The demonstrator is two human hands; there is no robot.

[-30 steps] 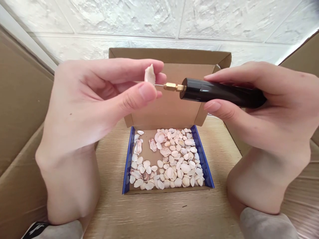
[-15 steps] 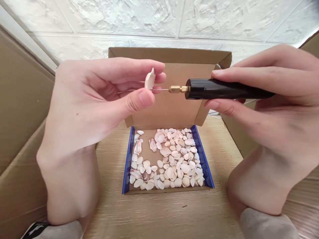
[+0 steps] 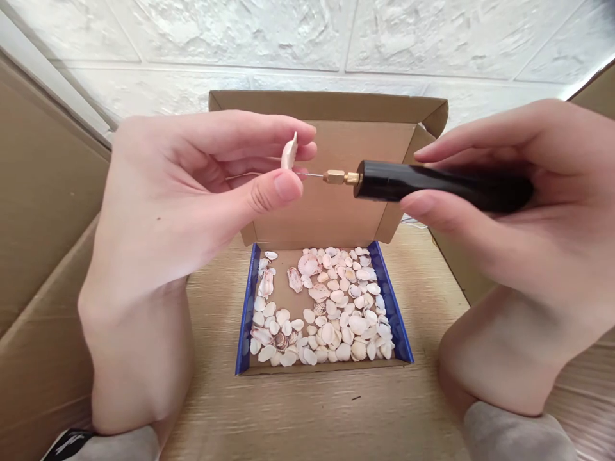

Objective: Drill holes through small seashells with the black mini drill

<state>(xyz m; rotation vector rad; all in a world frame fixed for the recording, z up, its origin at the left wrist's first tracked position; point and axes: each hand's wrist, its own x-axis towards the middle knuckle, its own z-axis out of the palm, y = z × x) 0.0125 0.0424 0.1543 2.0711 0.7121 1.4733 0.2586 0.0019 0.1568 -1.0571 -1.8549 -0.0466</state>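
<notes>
Between thumb and fingers, my left hand point(image 3: 211, 173) pinches a pale seashell point(image 3: 289, 153) on edge above the box. My right hand point(image 3: 523, 186) is wrapped round a black mini hand drill point(image 3: 408, 182), held nearly level. From its brass chuck point(image 3: 339, 177) a thin bit point(image 3: 311, 174) points left to the shell's lower part. My left thumb partly covers the spot where bit and shell meet, so I cannot tell how deep the tip is. Below lies a shallow blue-sided cardboard box point(image 3: 391, 307) with many small shells point(image 3: 331, 333) in it.
The box's brown lid point(image 3: 327, 211) stands raised behind it on the wooden tabletop point(image 3: 307, 416). Cardboard panels point(image 3: 43, 192) flank the work area, and a white brick-patterned wall point(image 3: 288, 38) is at the back. A small dark sliver point(image 3: 355, 397) lies in front of the box.
The drill's rear end has dipped, and my right index finger has lifted off the barrel's top. My left hand has turned the shell slightly, so it shows narrower.
</notes>
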